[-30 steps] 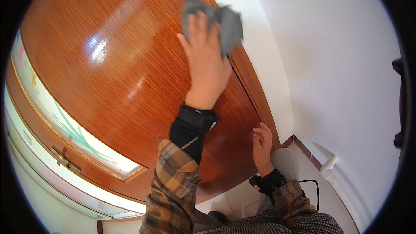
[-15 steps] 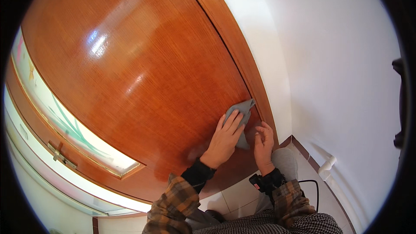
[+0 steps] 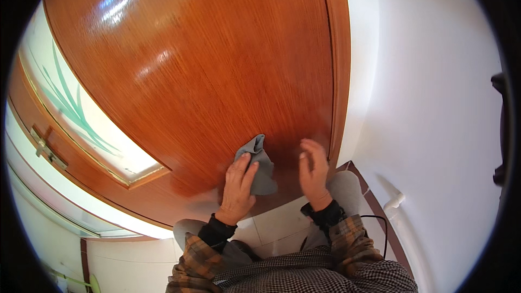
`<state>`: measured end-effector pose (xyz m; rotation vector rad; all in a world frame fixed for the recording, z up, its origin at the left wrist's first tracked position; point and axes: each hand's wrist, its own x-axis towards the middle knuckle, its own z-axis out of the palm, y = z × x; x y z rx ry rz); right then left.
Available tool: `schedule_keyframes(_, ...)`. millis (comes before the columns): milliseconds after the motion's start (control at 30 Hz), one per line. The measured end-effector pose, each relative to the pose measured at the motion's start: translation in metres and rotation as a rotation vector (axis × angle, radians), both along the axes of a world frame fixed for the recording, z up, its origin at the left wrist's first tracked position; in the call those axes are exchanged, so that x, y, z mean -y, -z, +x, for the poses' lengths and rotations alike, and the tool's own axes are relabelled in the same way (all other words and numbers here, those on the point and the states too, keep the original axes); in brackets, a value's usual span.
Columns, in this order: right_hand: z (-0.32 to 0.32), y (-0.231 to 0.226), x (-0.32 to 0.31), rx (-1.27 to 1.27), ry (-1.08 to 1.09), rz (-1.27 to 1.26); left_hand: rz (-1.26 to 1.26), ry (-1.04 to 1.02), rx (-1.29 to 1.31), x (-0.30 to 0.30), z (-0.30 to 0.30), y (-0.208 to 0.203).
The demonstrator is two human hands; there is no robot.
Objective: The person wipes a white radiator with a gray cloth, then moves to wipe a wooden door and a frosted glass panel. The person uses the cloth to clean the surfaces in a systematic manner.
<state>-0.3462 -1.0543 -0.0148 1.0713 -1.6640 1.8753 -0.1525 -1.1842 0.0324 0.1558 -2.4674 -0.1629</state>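
Observation:
A grey cloth (image 3: 264, 172) is pressed to the lower part of a glossy brown wooden door (image 3: 217, 65). My left hand (image 3: 237, 191) lies over the cloth's left side and holds it against the wood. The cloth's folded top sticks up past the fingers, and its loose lower part spreads to the right. To the right of it my right hand (image 3: 316, 172) is raised before the door near its right edge. Its fingers are apart, slightly blurred, and hold nothing.
A narrow glass panel (image 3: 97, 114) with green leaf shapes and a metal handle (image 3: 49, 149) are on the door's left. A white wall (image 3: 434, 92) stands at right, with a white pipe (image 3: 395, 202) low down. A black cable (image 3: 386, 233) hangs beside my right sleeve.
My left hand has slid the cloth leftward across the door, away from the right-hand frame. My right hand has moved slightly left, off the door's edge. The view has shifted too.

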Motion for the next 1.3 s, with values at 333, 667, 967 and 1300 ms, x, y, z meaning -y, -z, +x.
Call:
schedule_keyframes(333,0.092,-0.009,0.023,0.136,-0.605,0.321,-0.047,0.108,-0.295,0.01,0.015,0.04)
schedule_keyframes(667,0.086,0.005,0.019,0.22,-0.33,0.269,0.066,0.069,-0.081,-0.022,0.025,0.056)
schedule_keyframes(967,-0.03,-0.066,0.038,-0.125,0.259,-0.007,0.234,-0.202,-0.03,-0.008,0.058,0.088)
schedule_keyframes(1300,-0.016,0.075,0.048,0.442,0.338,0.064,0.282,-0.157,-0.034,-0.002,0.066,0.118)
